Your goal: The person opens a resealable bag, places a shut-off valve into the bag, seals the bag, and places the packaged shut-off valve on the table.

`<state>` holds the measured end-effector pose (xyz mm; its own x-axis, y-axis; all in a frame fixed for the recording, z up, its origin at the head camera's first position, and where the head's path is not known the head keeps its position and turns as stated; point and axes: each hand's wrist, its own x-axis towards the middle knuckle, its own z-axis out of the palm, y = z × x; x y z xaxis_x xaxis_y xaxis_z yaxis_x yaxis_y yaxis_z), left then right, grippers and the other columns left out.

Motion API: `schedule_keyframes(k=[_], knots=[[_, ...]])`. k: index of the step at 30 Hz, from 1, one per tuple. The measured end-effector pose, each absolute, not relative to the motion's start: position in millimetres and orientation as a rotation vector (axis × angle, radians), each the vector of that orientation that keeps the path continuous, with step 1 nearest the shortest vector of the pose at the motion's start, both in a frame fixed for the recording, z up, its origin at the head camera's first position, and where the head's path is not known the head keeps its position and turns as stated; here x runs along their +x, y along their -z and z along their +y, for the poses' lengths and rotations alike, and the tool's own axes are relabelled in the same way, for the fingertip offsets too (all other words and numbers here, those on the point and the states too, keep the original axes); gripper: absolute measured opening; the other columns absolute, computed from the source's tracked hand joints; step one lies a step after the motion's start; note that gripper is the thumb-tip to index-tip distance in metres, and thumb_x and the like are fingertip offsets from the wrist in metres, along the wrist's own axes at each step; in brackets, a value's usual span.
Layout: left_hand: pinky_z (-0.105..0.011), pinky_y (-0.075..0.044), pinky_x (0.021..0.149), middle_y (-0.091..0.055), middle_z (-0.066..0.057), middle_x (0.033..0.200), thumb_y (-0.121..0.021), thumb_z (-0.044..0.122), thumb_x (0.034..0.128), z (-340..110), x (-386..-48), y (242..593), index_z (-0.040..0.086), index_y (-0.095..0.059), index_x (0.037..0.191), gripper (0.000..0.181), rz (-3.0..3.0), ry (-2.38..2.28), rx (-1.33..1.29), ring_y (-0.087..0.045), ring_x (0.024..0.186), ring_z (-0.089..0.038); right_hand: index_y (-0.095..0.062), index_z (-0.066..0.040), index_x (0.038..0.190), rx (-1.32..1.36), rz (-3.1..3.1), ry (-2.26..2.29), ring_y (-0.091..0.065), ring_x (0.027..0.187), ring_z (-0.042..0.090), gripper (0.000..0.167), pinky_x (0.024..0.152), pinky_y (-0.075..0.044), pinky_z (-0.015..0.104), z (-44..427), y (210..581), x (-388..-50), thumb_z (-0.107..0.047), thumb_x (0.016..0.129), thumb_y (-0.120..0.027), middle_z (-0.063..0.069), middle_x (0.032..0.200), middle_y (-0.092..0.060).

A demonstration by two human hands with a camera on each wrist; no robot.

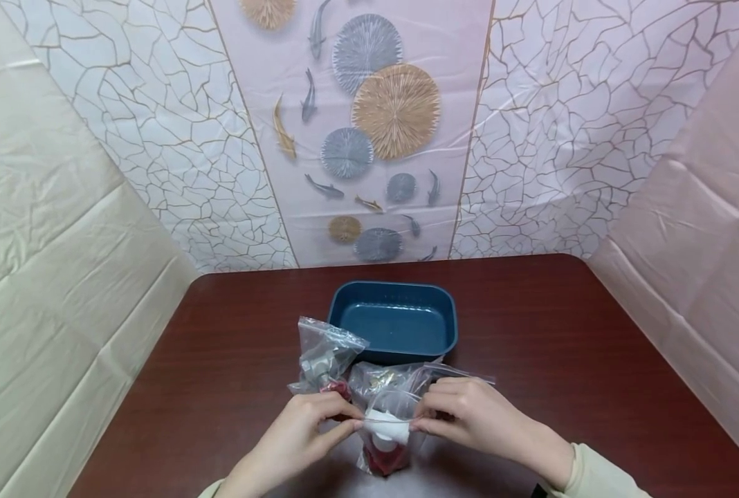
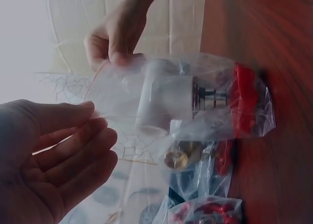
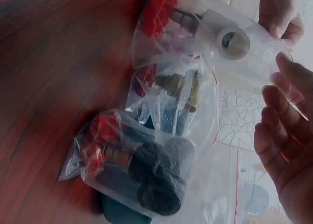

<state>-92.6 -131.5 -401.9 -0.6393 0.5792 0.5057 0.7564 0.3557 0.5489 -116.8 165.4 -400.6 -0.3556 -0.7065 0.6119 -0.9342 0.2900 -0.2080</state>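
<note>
A clear zip bag (image 1: 382,408) stands upright between my hands, holding a white pipe valve (image 2: 168,99) with a red handle (image 2: 244,99) at the bottom. My left hand (image 1: 304,429) pinches one end of the bag's mouth between thumb and forefinger. At the opposite end, my right hand (image 1: 469,411) pinches the mouth the same way. Behind it sits another bag with a brass valve (image 3: 171,83). To the left, a third bag (image 1: 324,349) holds a red-handled valve. A bag with a dark valve (image 3: 156,175) is mostly hidden by my right hand in the head view.
A dark blue rectangular basin (image 1: 394,328) rests on the brown table (image 1: 531,311), just beyond the bags. Patterned cloth (image 1: 369,138) hangs at the back of the table, with pale cloth walls (image 1: 64,277) on either side.
</note>
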Motion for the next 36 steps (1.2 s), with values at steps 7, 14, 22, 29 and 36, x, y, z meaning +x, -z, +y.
schedule_keyframes(k=[7, 14, 22, 29, 36], knots=[[-0.019, -0.053, 0.065, -0.068, 0.012, 0.090, -0.073, 0.015, 0.0940, -137, -99, 401, 0.018, -0.074, 0.095, 0.004, -2.388, 1.084, -1.174, -0.058, 0.078, 0.004, -0.071, -0.023, 0.098, 1.500, -2.256, -0.728, -0.058, 0.093, 0.002, 0.009, 0.080, -0.048, 0.016, 181, 396, -120, -0.030, 0.092, -0.075, -0.011, 0.106, -0.064], [-0.012, -0.046, 0.064, -0.066, 0.015, 0.087, -0.070, 0.023, 0.0967, -143, -102, 399, 0.019, -0.073, 0.092, 0.006, -2.430, 1.002, -1.139, -0.055, 0.074, 0.003, -0.072, -0.020, 0.103, 1.606, -2.194, -0.780, -0.061, 0.094, 0.000, 0.009, 0.084, -0.049, 0.017, 182, 394, -123, -0.016, 0.095, -0.072, -0.012, 0.102, -0.066], [-0.018, -0.049, 0.071, -0.067, 0.015, 0.086, -0.075, 0.019, 0.0922, -141, -102, 400, 0.021, -0.072, 0.090, 0.004, -2.398, 0.741, -1.120, -0.060, 0.079, 0.001, -0.072, -0.020, 0.104, 1.546, -2.171, -0.789, -0.061, 0.090, -0.001, 0.008, 0.080, -0.050, 0.017, 180, 391, -121, -0.018, 0.100, -0.065, -0.013, 0.098, -0.066], [-0.021, -0.050, 0.071, -0.067, 0.013, 0.085, -0.079, 0.014, 0.0875, -132, -105, 403, 0.019, -0.071, 0.088, 0.009, -2.319, 0.708, -1.152, -0.061, 0.079, -0.002, -0.067, -0.017, 0.113, 1.428, -2.235, -0.802, -0.061, 0.087, -0.001, 0.015, 0.075, -0.050, 0.014, 183, 389, -115, -0.018, 0.098, -0.068, -0.011, 0.099, -0.066], [-0.014, -0.044, 0.068, -0.062, 0.016, 0.083, -0.075, 0.016, 0.0919, -127, -104, 403, 0.020, -0.070, 0.089, 0.007, -2.392, 0.771, -1.141, -0.053, 0.074, 0.001, -0.065, -0.018, 0.127, 1.298, -2.376, -0.709, -0.057, 0.085, -0.002, 0.040, 0.072, -0.048, 0.019, 178, 382, -111, -0.021, 0.089, -0.079, -0.016, 0.098, -0.063]])
